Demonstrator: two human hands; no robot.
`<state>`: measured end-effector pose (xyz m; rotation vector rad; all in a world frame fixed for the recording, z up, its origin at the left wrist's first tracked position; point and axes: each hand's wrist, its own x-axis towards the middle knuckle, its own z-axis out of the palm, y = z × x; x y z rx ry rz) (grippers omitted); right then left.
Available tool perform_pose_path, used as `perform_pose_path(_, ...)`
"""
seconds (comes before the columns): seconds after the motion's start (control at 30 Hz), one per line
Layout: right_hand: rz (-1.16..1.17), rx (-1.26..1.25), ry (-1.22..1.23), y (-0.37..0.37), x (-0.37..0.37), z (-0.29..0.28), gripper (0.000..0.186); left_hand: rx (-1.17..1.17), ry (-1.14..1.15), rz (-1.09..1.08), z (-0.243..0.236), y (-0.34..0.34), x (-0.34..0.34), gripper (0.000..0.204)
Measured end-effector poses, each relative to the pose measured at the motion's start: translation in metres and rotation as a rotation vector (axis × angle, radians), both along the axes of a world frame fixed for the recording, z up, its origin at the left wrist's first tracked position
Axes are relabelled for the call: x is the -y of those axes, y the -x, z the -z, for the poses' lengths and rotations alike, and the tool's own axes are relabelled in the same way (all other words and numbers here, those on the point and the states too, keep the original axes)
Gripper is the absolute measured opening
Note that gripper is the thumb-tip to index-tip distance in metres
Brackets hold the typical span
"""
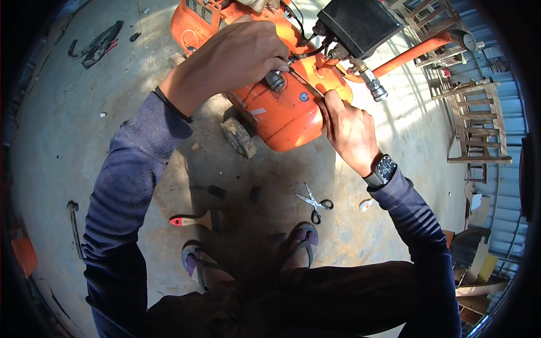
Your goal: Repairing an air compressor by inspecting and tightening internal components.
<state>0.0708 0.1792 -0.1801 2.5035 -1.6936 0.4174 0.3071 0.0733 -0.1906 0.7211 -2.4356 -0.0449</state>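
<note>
The left hand (242, 53) and right hand (350, 129) are closed, apparently pinching a thin dark strip (306, 83) between them, above the orange tank (293, 129); best held taut and clear of the protruding metal fitting (276, 81). Beyond, the black box (358, 25) crowds the reach; scissors (315, 204) lie on the floor (84, 158).

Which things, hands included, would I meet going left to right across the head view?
Long metal rod → left hand → round bluish spot on the orange tank → right hand → slatted wooden frame.
</note>
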Motion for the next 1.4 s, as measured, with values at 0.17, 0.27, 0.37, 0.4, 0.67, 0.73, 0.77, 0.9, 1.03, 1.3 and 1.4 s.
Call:
perform_pose_path(0.17, -0.015, -0.041, 0.043, 0.011, -0.009, 0.022, 0.015, -0.054, -0.210, 0.044, -0.002, -0.013, 0.000, 0.021)
perform_pose_path(0.27, -0.186, 0.145, 0.167, 0.009, -0.021, 0.014, 0.015, -0.288, -0.453, -0.021, 0.001, -0.017, 0.001, 0.022)
perform_pose_path(0.37, -0.101, 0.129, 0.107, 0.008, -0.025, -0.006, 0.015, -0.314, -0.482, 0.010, 0.002, -0.007, -0.005, 0.026)
perform_pose_path(0.4, -0.069, 0.127, 0.074, 0.009, -0.026, -0.013, 0.016, -0.323, -0.517, 0.011, 0.002, -0.003, -0.008, 0.028)
perform_pose_path(0.67, -0.009, 0.222, -0.035, 0.017, -0.033, -0.037, 0.016, -0.346, -0.483, -0.337, -0.002, 0.038, -0.032, 0.037)
perform_pose_path(0.73, 0.001, 0.223, -0.045, 0.020, -0.034, -0.035, 0.016, -0.334, -0.505, -0.332, -0.001, 0.044, -0.032, 0.038)
perform_pose_path(0.77, -0.006, 0.218, -0.079, 0.021, -0.033, -0.034, 0.016, -0.334, -0.541, -0.347, -0.001, 0.046, -0.031, 0.038)
perform_pose_path(0.9, -0.031, 0.243, -0.075, 0.021, -0.023, -0.024, 0.015, -0.250, -0.554, -0.331, -0.005, 0.036, -0.027, 0.040)
perform_pose_path(1.03, -0.042, 0.153, -0.045, 0.013, -0.012, -0.008, 0.013, -0.217, -0.379, -0.317, -0.012, 0.013, -0.027, 0.039)
perform_pose_path(1.3, -0.031, 0.033, -0.033, 0.009, -0.011, 0.004, 0.010, -0.159, -0.190, -0.164, -0.019, -0.001, -0.024, 0.026)
perform_pose_path(1.4, -0.036, 0.017, 0.000, 0.005, -0.013, 0.006, 0.009, -0.088, -0.062, -0.066, -0.015, 0.001, -0.019, 0.023)
